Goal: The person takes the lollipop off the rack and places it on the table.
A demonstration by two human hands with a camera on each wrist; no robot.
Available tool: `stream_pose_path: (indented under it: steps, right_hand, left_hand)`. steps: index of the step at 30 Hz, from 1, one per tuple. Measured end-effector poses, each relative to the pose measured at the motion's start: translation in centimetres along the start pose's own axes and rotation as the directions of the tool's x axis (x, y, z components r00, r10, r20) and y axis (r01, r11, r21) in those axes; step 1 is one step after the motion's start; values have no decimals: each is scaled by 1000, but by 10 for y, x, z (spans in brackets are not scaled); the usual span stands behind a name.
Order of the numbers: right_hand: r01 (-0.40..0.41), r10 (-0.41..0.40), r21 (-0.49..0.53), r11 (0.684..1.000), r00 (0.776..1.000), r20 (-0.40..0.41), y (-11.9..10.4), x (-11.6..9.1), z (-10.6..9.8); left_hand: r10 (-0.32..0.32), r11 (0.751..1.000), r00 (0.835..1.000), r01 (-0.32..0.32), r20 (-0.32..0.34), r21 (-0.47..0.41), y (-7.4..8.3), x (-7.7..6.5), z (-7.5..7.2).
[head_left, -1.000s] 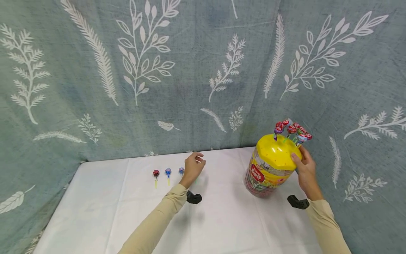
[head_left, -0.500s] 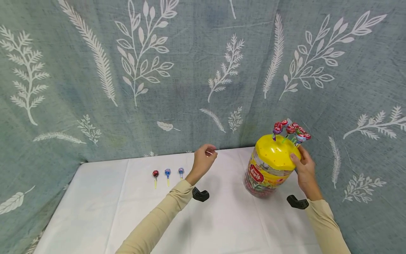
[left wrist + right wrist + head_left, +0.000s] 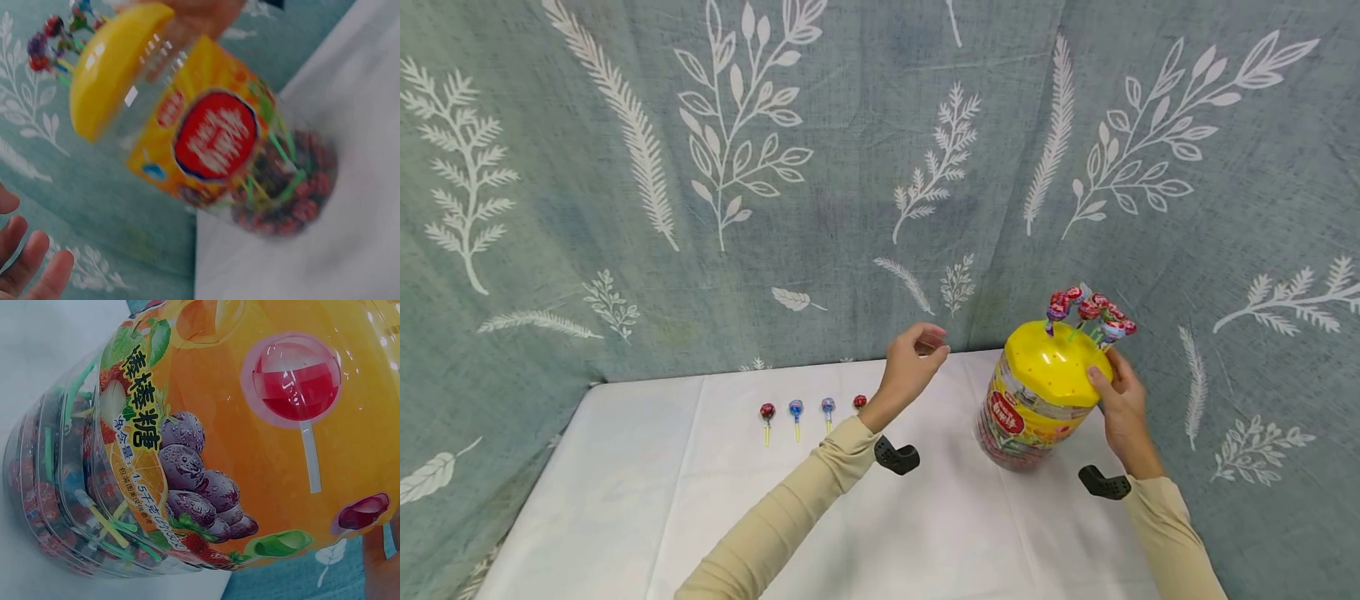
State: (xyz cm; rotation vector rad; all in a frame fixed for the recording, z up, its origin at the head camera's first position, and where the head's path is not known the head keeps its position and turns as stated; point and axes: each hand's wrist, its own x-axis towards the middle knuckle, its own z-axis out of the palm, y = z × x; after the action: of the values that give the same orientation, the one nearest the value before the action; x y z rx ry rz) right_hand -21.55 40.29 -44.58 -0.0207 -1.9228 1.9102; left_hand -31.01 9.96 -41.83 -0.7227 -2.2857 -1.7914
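Note:
A clear plastic jar with a yellow lid (image 3: 1051, 357) stands at the right of the table, lollipops visible inside in the left wrist view. Several wrapped lollipops (image 3: 1111, 321) stick up from holes in the lid. My right hand (image 3: 1124, 398) grips the jar's upper side, thumb over the lid edge. To the left of the jar, my left hand (image 3: 912, 373) hovers with loosely bent fingers and holds nothing; its fingers (image 3: 53, 275) show apart from the jar. A row of several lollipops lies on the table, among them a red one (image 3: 767, 412) and a blue one (image 3: 796, 408).
A white cloth covers the table (image 3: 625, 467). Grey-green curtains (image 3: 850, 208) with white leaf prints hang behind and at both sides, close to the table's back edge. A black wrist device (image 3: 897, 457) sits at my left wrist, another (image 3: 1103, 482) at my right.
My left hand has moved right and away from the row toward the jar, uncovering the red lollipop at the row's right end. My right hand and the jar have stayed in place.

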Motion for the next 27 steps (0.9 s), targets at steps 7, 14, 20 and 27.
stream_pose_path:
  steps: [7,14,20,27]
  right_hand:
    - [-1,1,11,1000,1000,-20,1,-2,1]
    - [3,-2,11,1000,1000,-20,0,0,3]
    - [-12,12,3,1000,999,-32,-1,-3,3]
    - [2,-1,34,999,1000,-29,-1,-1,3]
  left_hand:
    - [71,996,997,-69,34,-48,28,8,11]
    - [127,988,991,-122,38,-95,50,18,26]
    - [146,984,988,-140,54,-106,60,23,40]
    - [179,977,981,-169,69,-127,65,28,49]
